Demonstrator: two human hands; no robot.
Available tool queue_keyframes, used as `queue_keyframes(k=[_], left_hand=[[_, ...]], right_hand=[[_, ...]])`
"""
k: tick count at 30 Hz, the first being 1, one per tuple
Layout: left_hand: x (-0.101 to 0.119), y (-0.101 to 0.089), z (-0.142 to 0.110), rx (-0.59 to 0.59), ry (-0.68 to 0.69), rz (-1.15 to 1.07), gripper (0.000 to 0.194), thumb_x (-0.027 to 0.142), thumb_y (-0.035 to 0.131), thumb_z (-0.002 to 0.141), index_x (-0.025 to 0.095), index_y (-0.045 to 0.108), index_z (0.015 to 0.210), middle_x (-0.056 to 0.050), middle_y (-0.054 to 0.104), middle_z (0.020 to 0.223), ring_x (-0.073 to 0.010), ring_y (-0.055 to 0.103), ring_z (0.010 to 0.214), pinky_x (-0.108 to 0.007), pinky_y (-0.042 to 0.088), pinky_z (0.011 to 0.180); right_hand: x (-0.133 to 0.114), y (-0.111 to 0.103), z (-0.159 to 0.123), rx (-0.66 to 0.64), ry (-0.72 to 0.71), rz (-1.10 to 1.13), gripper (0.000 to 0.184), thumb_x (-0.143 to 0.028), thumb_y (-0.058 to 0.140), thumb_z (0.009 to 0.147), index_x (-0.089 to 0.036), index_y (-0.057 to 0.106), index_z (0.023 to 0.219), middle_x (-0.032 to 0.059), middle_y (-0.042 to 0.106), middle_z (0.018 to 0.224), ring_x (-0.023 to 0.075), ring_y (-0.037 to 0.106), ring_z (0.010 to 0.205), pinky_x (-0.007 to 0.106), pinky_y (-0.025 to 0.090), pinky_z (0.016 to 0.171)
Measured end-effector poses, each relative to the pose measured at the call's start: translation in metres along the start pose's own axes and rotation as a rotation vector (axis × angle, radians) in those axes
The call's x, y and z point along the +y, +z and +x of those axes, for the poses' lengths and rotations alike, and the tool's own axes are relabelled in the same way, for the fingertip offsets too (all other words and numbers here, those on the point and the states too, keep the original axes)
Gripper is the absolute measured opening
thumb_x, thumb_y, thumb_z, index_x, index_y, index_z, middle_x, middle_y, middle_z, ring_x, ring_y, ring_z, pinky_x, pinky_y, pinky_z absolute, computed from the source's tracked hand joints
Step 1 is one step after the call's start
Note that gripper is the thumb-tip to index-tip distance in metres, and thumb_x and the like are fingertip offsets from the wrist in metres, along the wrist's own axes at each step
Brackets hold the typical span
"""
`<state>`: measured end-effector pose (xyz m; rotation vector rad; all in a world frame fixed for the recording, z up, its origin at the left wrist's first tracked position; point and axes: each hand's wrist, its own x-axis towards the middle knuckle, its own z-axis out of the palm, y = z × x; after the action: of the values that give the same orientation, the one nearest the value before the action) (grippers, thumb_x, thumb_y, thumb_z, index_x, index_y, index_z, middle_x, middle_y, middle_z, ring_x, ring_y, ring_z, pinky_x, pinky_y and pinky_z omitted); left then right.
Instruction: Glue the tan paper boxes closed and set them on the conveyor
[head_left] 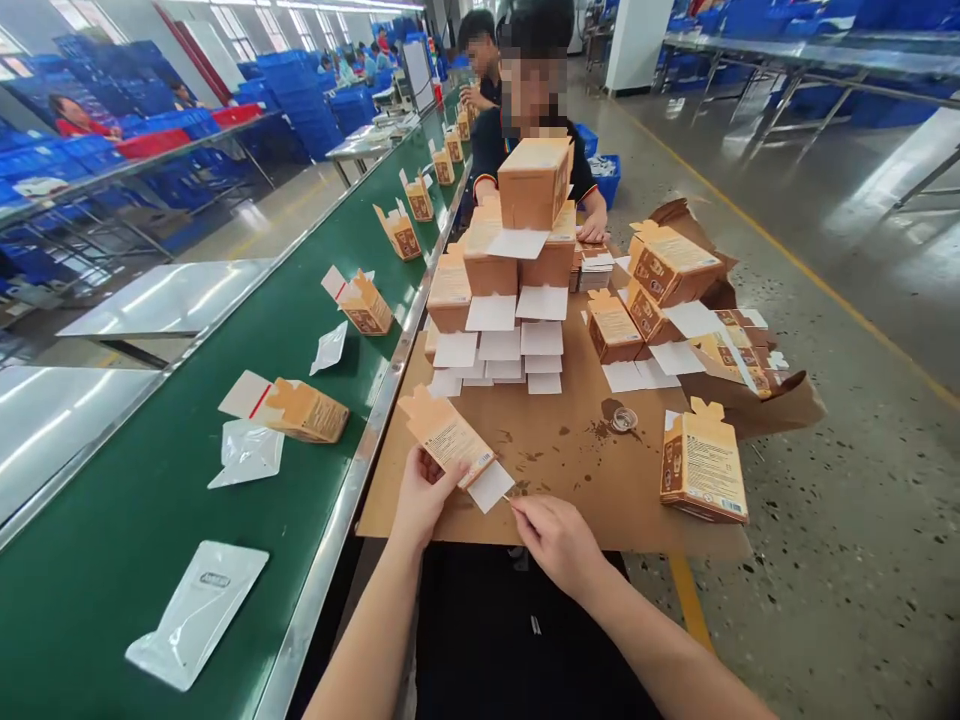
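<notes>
My left hand (421, 498) is closed around the lower side of a tan and brown printed carton (450, 432), tilted above the cardboard. The carton's white end flap (491, 486) sticks out toward my right hand (559, 540). Between the right thumb and forefinger is a thin, pale stick (509, 497), its tip at the flap's corner; its exact kind is too small to tell. A small round dish (623, 420) lies on the stained cardboard sheet (551, 450) beyond my right hand. Another carton (705, 465) stands at the sheet's right edge.
Stacked cartons (491, 260) with white flaps out rise ahead, and more cartons (671, 265) lie to their right. On the left, a green conveyor belt (300, 520) carries open cartons (311, 410) and silvery pouches (199, 612). Across the stack sits a co-worker (487, 150).
</notes>
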<state>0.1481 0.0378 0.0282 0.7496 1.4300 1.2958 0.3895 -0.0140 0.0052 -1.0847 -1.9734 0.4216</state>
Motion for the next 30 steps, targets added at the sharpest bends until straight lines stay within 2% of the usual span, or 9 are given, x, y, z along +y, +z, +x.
queue_keyframes(k=[4,7,11,14,18,21,25,28,30], left_hand=[[-0.002,-0.004,0.003,-0.021,0.013,0.023,0.092,0.067,0.12,0.059,0.025,0.072,0.125,-0.016,0.088,0.133,-0.038,0.087,0.129,-0.059,0.068,0.12],[-0.009,-0.006,0.002,-0.007,0.025,0.034,0.094,0.067,0.119,0.059,0.026,0.07,0.128,-0.015,0.088,0.135,-0.0387,0.087,0.132,-0.057,0.069,0.119],[-0.02,-0.006,0.002,0.005,0.043,0.06,0.095,0.068,0.117,0.061,0.028,0.069,0.132,-0.014,0.086,0.138,-0.0386,0.087,0.133,-0.056,0.07,0.117],[-0.022,-0.004,-0.004,-0.004,0.073,0.056,0.093,0.065,0.116,0.065,0.029,0.066,0.134,-0.013,0.085,0.138,-0.0368,0.087,0.131,-0.055,0.07,0.117],[-0.017,0.001,-0.023,-0.007,0.149,0.135,0.088,0.059,0.114,0.072,0.03,0.062,0.136,-0.012,0.083,0.139,-0.0367,0.085,0.133,-0.054,0.069,0.118],[-0.015,0.002,-0.041,-0.005,0.183,0.27,0.089,0.055,0.114,0.071,0.031,0.06,0.138,-0.011,0.082,0.137,-0.0381,0.085,0.134,-0.054,0.069,0.117],[-0.022,0.008,-0.06,0.056,0.252,0.433,0.077,0.053,0.105,0.081,0.032,0.058,0.138,-0.011,0.082,0.131,-0.0376,0.087,0.124,-0.05,0.07,0.105],[-0.027,0.012,-0.062,0.071,0.278,0.5,0.071,0.054,0.101,0.084,0.032,0.058,0.136,-0.011,0.083,0.127,-0.0385,0.087,0.118,-0.05,0.071,0.099],[-0.027,0.008,-0.055,0.095,0.293,0.528,0.074,0.058,0.102,0.08,0.033,0.058,0.134,-0.011,0.083,0.125,-0.0399,0.087,0.116,-0.053,0.071,0.099]], right_hand=[[0.0,0.015,0.001,-0.098,-0.048,-0.006,0.052,-0.025,0.043,0.131,-0.024,0.077,0.093,0.0002,0.077,0.079,0.0151,0.073,0.069,0.024,0.052,0.068],[0.004,0.014,0.0,-0.122,-0.062,-0.016,0.055,-0.027,0.041,0.132,-0.023,0.073,0.088,-0.0022,0.07,0.074,0.0118,0.066,0.065,0.023,0.044,0.067],[0.013,0.009,0.001,-0.102,-0.047,-0.03,0.053,-0.025,0.044,0.13,-0.024,0.07,0.084,-0.0036,0.066,0.07,0.0111,0.06,0.061,0.022,0.041,0.063],[0.015,0.0,0.001,-0.057,-0.015,-0.032,0.046,-0.021,0.047,0.128,-0.025,0.075,0.091,-0.0016,0.072,0.073,0.0144,0.066,0.063,0.025,0.048,0.063],[0.007,-0.022,-0.007,0.015,0.049,0.001,0.033,-0.017,0.055,0.123,-0.026,0.081,0.104,0.0007,0.082,0.082,0.0183,0.077,0.068,0.027,0.061,0.068],[-0.002,-0.039,-0.021,0.072,0.122,0.029,0.03,-0.017,0.06,0.121,-0.027,0.082,0.104,-0.0007,0.081,0.077,0.0175,0.075,0.061,0.027,0.063,0.063],[-0.011,-0.051,-0.039,0.163,0.237,0.121,0.026,-0.021,0.07,0.118,-0.026,0.087,0.099,0.0005,0.084,0.076,0.017,0.075,0.059,0.025,0.063,0.059],[-0.015,-0.052,-0.043,0.199,0.29,0.176,0.023,-0.022,0.073,0.115,-0.026,0.09,0.099,0.0017,0.086,0.077,0.0174,0.075,0.058,0.025,0.063,0.057],[-0.016,-0.052,-0.041,0.217,0.297,0.211,0.023,-0.022,0.075,0.114,-0.026,0.091,0.099,0.0007,0.085,0.074,0.017,0.074,0.055,0.024,0.064,0.056]])
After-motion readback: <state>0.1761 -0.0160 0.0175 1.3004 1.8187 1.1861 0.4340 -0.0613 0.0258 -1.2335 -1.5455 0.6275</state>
